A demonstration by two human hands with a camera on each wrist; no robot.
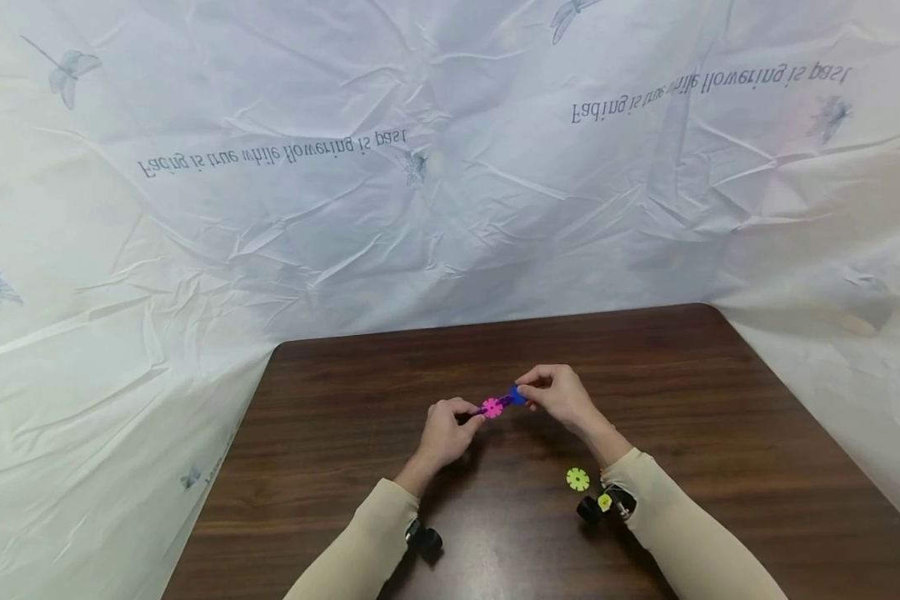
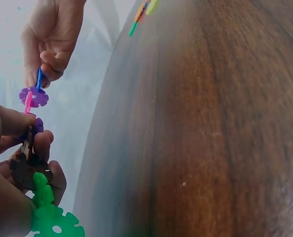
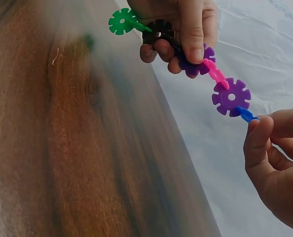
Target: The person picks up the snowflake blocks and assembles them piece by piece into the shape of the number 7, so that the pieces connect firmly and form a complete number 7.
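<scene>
A chain of interlocking snowflake discs is stretched between both hands above the table. My left hand (image 1: 446,429) pinches its purple disc (image 3: 209,52), with black discs (image 3: 158,32) under the palm and green discs (image 3: 120,21) trailing from the far end. From there a pink disc (image 1: 492,407) leads to a second purple disc (image 3: 231,98), its notched face and centre hole plain in the right wrist view. My right hand (image 1: 562,396) pinches the blue disc (image 1: 518,395) at the other end between thumb and fingertips; it is slotted into that second purple disc.
A yellow disc (image 1: 577,479) lies on the brown wooden table (image 1: 330,500), near my right forearm. Orange and green pieces (image 2: 137,19) are beside it in the left wrist view. Black wrist cameras (image 1: 429,543) hang under both sleeves. A white printed sheet (image 1: 450,208) rises behind the table.
</scene>
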